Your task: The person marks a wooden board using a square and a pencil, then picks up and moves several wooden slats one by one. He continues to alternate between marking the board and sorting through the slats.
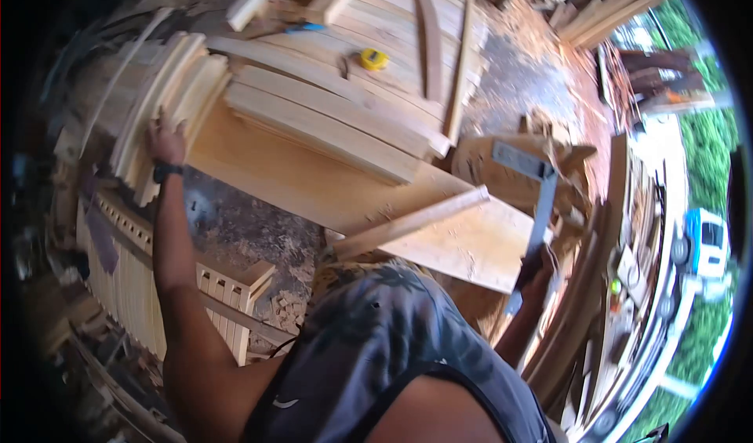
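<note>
- Judging by the pose, keep the steel square (536, 200) flat on the wide board (329, 184) while steadying the stack.
- Right hand (537, 274) is clamped around the square's lower leg; its bent top rises above that hand.
- Left hand (165, 141) lies spread on stacked curved slats (169, 90).
- The square is grey, thin, L-shaped.
</note>
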Demonstrator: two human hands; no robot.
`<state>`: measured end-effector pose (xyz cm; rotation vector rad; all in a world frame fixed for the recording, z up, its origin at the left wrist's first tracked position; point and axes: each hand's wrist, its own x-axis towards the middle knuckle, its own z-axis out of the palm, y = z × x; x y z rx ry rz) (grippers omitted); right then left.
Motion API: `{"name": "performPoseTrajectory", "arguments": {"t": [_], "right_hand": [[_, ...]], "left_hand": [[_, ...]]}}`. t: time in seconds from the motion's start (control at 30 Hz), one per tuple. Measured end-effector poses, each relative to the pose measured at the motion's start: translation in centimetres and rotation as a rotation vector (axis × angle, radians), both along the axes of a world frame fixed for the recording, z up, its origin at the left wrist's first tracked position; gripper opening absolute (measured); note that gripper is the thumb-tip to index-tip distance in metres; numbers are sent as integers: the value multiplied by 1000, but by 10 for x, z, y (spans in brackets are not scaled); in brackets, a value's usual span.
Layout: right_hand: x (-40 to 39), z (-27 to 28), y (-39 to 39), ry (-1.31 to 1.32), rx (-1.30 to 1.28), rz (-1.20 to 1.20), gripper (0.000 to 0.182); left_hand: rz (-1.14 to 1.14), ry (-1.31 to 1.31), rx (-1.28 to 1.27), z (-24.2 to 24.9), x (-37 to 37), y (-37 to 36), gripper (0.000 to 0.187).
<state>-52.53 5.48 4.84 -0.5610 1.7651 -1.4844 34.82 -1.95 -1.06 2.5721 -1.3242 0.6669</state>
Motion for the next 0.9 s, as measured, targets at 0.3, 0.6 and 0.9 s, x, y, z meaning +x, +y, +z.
{"name": "performPoseTrajectory", "arguments": {"t": [0.3, 0.6, 0.9], "right_hand": [[15, 5, -7, -16, 131, 149, 33], [21, -66, -20, 100, 228, 492, 30], [15, -103, -10, 301, 194, 627, 36]], "left_hand": [[-1009, 671, -328, 80, -382, 73, 16], [-1103, 718, -144, 10, -568, 18, 45], [-667, 587, 119, -56, -604, -10, 53]]}}
